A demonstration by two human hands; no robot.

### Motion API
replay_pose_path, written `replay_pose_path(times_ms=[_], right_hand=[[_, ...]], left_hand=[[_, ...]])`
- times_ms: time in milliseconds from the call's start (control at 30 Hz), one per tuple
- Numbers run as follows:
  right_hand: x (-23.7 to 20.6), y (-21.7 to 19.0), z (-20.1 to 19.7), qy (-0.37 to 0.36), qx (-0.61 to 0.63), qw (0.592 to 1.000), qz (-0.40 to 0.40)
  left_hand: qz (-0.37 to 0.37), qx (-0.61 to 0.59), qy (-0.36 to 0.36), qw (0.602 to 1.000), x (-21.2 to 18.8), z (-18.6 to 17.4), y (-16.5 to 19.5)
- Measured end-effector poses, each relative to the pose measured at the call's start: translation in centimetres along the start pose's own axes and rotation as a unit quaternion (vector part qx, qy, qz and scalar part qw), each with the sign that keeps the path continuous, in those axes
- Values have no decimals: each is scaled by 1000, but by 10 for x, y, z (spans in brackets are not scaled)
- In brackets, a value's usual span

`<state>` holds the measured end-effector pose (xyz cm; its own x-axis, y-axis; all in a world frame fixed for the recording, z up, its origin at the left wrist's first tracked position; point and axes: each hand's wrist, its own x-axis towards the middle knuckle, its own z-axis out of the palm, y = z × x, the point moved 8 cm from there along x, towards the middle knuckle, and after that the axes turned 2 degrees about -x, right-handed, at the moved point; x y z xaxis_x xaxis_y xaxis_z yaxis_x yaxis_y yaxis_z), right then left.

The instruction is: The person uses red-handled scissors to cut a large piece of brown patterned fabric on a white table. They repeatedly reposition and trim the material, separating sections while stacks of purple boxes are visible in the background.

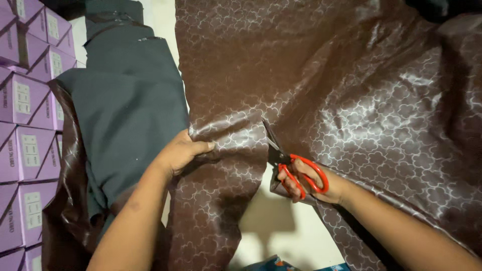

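Purple boxes [25, 100] and dark green cloth [125, 110] flank the brown fabric [351, 100].

Purple boxes [25, 130] stacked along the left; pale floor [281, 226] beneath.
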<state>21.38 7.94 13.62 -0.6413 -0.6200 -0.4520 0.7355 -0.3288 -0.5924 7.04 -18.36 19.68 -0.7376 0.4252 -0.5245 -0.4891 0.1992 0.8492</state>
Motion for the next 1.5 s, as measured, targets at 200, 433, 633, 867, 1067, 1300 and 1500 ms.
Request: replay_pose_path(times_ms=[200,433,633,867,1067,1300,1500], right_hand=[[8,17,-13,16,-38,999,-18],[19,33,-19,76,-29,997,3],[23,25,-5,46,-34,998,-39],[17,18,1,73,-62,993,-74],[19,27,-1,102,-42,993,-44],[15,27,6,98,-10,990,-104],[13,24,1,86,2,990,-115]], left_hand=[[-4,68,-17,998,0,-3,-12],[-62,-92,-52,992,1,7,-30],[-107,-137,-53,983,1,7,-38],[-103,-104,-26,989,7,2,-47],[-102,-134,-41,985,5,5,-48],[-105,-142,-35,984,3,8,-48],[-107,-138,-37,984,3,6,-48]])
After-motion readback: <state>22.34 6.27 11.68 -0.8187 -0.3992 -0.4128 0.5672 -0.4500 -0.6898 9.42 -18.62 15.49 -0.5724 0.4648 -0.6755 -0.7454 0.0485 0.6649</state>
